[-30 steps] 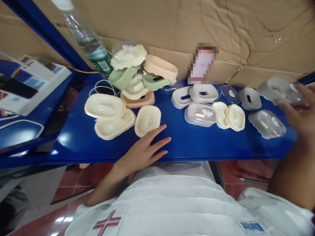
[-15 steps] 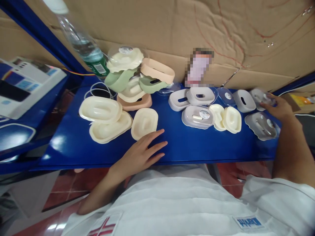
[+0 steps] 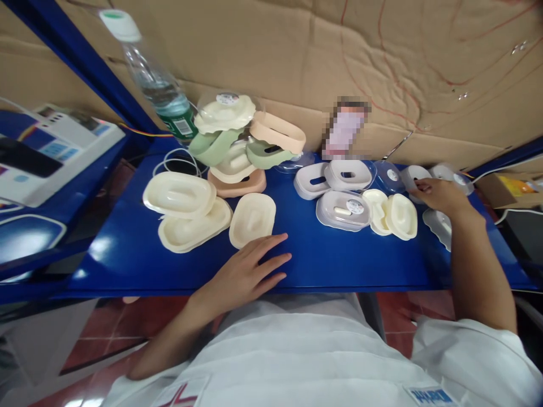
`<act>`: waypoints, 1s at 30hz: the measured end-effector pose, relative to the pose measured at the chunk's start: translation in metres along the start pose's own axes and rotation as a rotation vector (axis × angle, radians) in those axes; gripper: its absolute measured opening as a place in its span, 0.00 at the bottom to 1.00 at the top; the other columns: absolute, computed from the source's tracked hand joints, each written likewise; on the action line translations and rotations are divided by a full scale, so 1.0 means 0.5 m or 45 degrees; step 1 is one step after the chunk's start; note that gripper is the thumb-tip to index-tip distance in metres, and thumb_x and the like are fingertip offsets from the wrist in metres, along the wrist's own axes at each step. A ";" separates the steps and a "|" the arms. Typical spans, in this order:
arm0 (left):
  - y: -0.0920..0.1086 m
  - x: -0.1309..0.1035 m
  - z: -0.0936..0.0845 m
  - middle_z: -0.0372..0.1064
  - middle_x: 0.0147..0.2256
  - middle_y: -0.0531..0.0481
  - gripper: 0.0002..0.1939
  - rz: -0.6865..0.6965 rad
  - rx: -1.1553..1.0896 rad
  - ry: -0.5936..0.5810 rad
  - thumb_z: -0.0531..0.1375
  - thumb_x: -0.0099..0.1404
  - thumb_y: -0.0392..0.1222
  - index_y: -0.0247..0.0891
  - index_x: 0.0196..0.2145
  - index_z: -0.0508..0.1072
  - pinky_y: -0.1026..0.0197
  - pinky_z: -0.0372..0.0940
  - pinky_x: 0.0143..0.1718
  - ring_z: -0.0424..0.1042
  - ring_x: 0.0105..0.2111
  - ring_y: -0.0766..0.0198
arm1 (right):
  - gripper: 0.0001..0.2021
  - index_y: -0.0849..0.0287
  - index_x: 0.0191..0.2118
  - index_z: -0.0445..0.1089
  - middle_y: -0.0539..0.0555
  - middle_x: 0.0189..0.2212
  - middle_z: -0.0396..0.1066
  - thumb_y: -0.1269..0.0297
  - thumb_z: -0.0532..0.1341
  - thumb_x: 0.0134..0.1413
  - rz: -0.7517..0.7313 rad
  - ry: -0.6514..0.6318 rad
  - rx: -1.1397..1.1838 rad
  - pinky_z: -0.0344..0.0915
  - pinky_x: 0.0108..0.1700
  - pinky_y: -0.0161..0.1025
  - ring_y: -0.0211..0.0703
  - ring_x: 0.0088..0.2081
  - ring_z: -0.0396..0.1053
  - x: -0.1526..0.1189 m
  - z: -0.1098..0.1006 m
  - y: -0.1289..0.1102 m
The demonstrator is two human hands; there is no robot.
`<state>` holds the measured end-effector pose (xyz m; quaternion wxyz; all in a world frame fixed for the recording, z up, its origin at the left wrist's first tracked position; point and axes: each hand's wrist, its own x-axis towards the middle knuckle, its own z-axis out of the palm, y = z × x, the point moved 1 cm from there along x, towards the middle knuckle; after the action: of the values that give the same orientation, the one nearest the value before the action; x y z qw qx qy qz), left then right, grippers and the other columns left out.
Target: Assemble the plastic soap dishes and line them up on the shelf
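1. The right hand (image 3: 439,195) rests its fingers (image 3: 418,183) on a grey soap-dish piece (image 3: 410,174) at the far right of the blue surface (image 3: 331,263); the fingers are bent onto it, but whether they clasp it cannot be told.
2. Just behind that hand lies a clear lid (image 3: 453,176), and beside the wrist the edge of another clear tray (image 3: 436,223) shows.
3. Left of the hand sit two cream dishes (image 3: 392,213), touching each other, then a lidded grey dish (image 3: 344,209) and two grey slotted dishes (image 3: 335,175) behind it.
4. The left hand (image 3: 248,271) lies flat on the surface near its front edge, fingers spread and holding nothing.
5. Just beyond it is a cream dish (image 3: 253,219), with two larger cream dishes (image 3: 186,212) stacked to its left.
6. Further back stands a heap of green, peach and cream dishes (image 3: 244,144), and behind it a water bottle (image 3: 156,85) leans against the cardboard wall (image 3: 339,51).
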<state>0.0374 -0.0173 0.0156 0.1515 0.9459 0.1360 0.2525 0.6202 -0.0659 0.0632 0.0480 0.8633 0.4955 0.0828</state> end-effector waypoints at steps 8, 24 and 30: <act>0.002 -0.001 -0.003 0.65 0.69 0.37 0.19 0.005 0.006 0.035 0.61 0.79 0.42 0.40 0.64 0.72 0.45 0.73 0.65 0.70 0.66 0.50 | 0.21 0.67 0.63 0.77 0.76 0.50 0.80 0.61 0.58 0.75 -0.185 0.776 0.262 0.62 0.51 0.56 0.63 0.52 0.74 -0.147 -0.122 -0.112; 0.006 0.005 0.004 0.76 0.59 0.47 0.10 0.063 0.082 0.060 0.62 0.78 0.43 0.40 0.54 0.77 0.46 0.51 0.78 0.72 0.64 0.58 | 0.12 0.62 0.56 0.76 0.56 0.44 0.81 0.70 0.63 0.71 -1.626 0.600 0.636 0.68 0.52 0.45 0.44 0.46 0.74 -0.378 -0.044 -0.474; 0.003 -0.002 -0.003 0.73 0.63 0.44 0.11 -0.002 0.136 0.119 0.61 0.79 0.43 0.42 0.55 0.77 0.43 0.54 0.76 0.70 0.65 0.55 | 0.09 0.60 0.50 0.74 0.55 0.39 0.78 0.61 0.59 0.77 -1.508 0.439 0.813 0.65 0.45 0.43 0.43 0.39 0.70 -0.366 -0.039 -0.494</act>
<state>0.0361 -0.0188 0.0170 0.0945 0.9398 0.1571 0.2885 0.3166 -0.0992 0.0241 -0.2507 0.3938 0.8839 0.0290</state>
